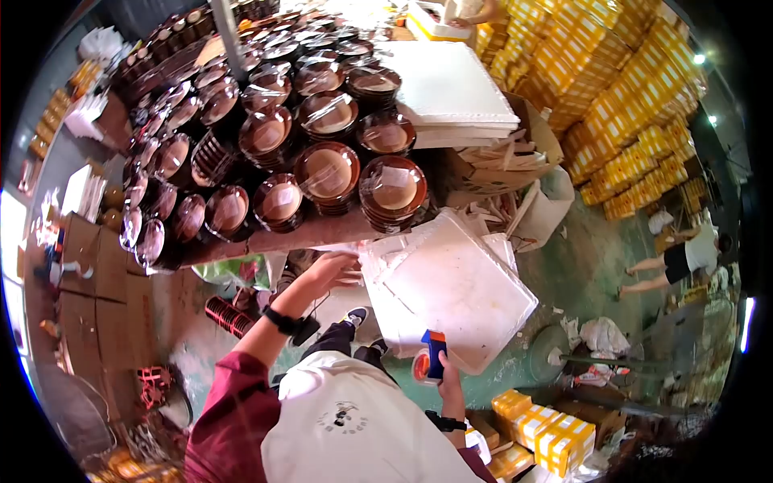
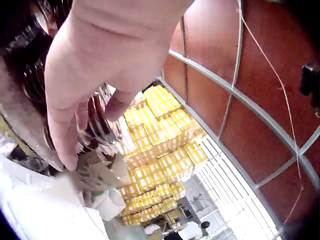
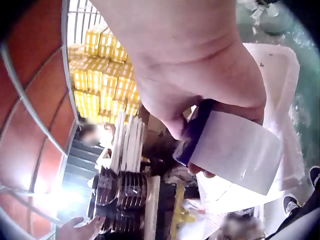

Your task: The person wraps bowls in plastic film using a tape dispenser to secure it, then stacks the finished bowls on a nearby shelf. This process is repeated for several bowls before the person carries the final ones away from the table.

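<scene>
My right hand [image 1: 451, 385] grips a blue tape dispenser [image 1: 436, 354] with an orange end. In the right wrist view its wide roll of tape [image 3: 237, 152] faces the camera, with the fingers wrapped around the blue frame [image 3: 196, 131]. A large white foam box [image 1: 451, 282] stands tilted in front of me, below the table edge. My left hand [image 1: 332, 272] is at the left corner of this box, its fingers loosely extended; in the left wrist view the fingertips are right by the white foam [image 2: 47, 205]. Stacks of brown dishes [image 1: 326, 171] in clear film fill the table beyond.
White foam sheets [image 1: 451, 84] lie stacked at the table's right end. A carton [image 1: 535, 137] holding foam scraps stands beside them. Yellow-taped boxes [image 1: 628, 105] rise at the back right, and more [image 1: 555, 435] are near my right arm. Another person [image 1: 696, 253] is at the far right.
</scene>
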The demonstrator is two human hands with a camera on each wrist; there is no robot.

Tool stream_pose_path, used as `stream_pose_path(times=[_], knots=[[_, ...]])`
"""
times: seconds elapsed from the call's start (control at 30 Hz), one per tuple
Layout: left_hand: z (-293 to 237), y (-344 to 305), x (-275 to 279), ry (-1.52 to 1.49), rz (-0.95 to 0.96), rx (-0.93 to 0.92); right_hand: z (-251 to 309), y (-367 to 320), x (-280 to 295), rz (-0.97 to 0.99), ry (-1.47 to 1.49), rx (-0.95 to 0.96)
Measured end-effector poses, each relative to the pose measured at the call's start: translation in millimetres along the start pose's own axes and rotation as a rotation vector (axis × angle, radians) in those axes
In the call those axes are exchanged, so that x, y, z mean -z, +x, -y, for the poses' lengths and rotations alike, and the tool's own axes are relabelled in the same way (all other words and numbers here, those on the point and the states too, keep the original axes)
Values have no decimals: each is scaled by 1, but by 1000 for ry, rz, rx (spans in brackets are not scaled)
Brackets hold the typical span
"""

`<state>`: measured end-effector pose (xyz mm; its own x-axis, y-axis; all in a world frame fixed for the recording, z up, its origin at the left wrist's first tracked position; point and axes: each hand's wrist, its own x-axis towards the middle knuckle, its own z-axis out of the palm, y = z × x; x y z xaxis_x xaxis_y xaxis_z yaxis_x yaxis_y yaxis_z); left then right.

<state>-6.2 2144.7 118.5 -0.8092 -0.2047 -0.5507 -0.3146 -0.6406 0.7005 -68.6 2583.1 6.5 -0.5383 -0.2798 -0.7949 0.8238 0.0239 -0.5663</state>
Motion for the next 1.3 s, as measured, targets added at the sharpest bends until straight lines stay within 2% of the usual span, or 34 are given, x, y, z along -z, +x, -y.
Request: stream_pose_path(times=[0.03, 0.07, 0.1, 0.17, 0.27, 0.37, 0.5, 0.57, 0.63, 0.73, 0.77, 0.83, 0.93, 0.97, 1.0, 1.1, 1.17, 1.23, 1.3], knots=[[8, -23, 12, 16, 29, 21, -1, 5, -4, 31, -37, -7], [13, -50, 21, -1, -13, -9, -4, 10, -12, 38, -97, 68], [22, -77, 32, -17, -53, -35, -13, 26, -3, 101, -163, -56], [48, -119, 68, -47, -155, -83, -10, 17, -27, 170, -196, -63], [57, -187, 86, -123, -254, -117, -22, 17, -49, 266, -301, -135], [72, -237, 111, -194, -306, -200, -38, 4, -87, 257, -409, -136], [101, -301, 161, -288, -315, -313, -64, -24, -145, 341, -678, -120], [116, -342, 182, -314, -353, -377, -97, -22, -169, 388, -781, -108], [135, -395, 198, -315, -408, -442, -117, -58, -215, 434, -842, -73], [166, -481, 227, -358, -431, -534, -180, -60, -262, 498, -864, -146], [184, -503, 245, -390, -459, -528, -200, -64, -282, 506, -912, -78], [218, -546, 282, -447, -516, -503, -220, -107, -338, 610, -927, -57], [252, -599, 328, -555, -611, -477, -276, -111, -400, 759, -1005, -130], [259, -615, 343, -577, -630, -498, -289, -121, -428, 795, -1086, -127], [264, -628, 356, -603, -654, -527, -314, -115, -449, 803, -1131, -31], [272, -663, 392, -675, -756, -618, -354, -157, -532, 881, -1142, -24], [280, -683, 422, -744, -841, -667, -404, -127, -574, 950, -1261, -177], [291, -705, 459, -817, -875, -681, -444, -132, -630, 943, -1493, -59], [296, -725, 501, -896, -922, -653, -501, -115, -677, 962, -1480, -52]])
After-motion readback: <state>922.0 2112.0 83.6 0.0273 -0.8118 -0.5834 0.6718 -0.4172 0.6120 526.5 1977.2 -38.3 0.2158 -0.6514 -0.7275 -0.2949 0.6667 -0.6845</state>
